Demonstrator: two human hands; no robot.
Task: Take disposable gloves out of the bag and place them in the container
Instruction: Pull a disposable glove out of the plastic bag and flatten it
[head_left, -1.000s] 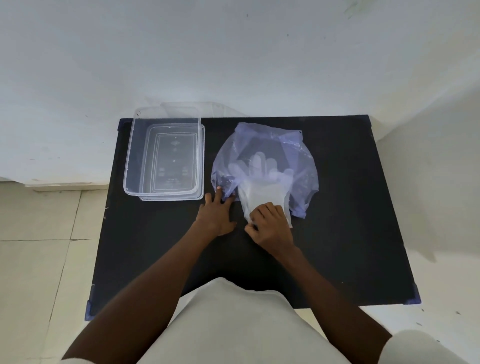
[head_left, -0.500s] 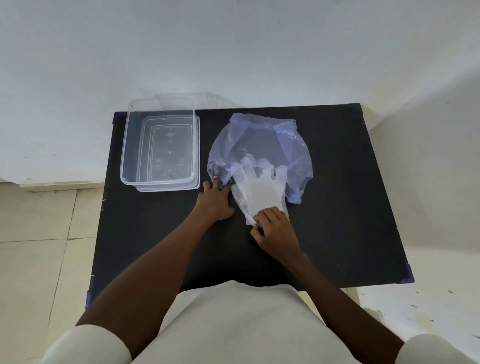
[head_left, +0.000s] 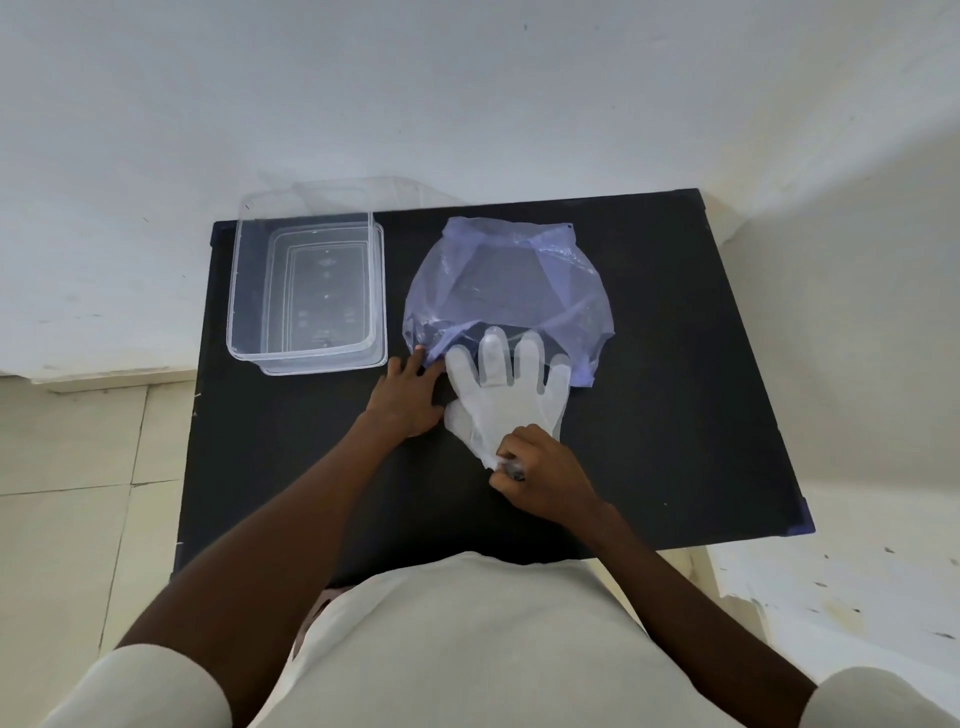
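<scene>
Gloves (head_left: 506, 402) now mostly out of the bag (head_left: 506, 291), pulled further toward the person than a moment ago; only the fingertips lie in the bag mouth. Extraction nearly done, container (head_left: 306, 291) empty. Long axis runs near-far, fingers pointing away, cuff toward the person. Right hand (head_left: 543, 475) grip clenched on the cuff; left hand (head_left: 410, 397) flat, pinning the bag edge to the tabletop (head_left: 675, 415).

Black table (head_left: 675, 415) — white wall (head_left: 467, 93), tiled floor (head_left: 67, 467)
</scene>
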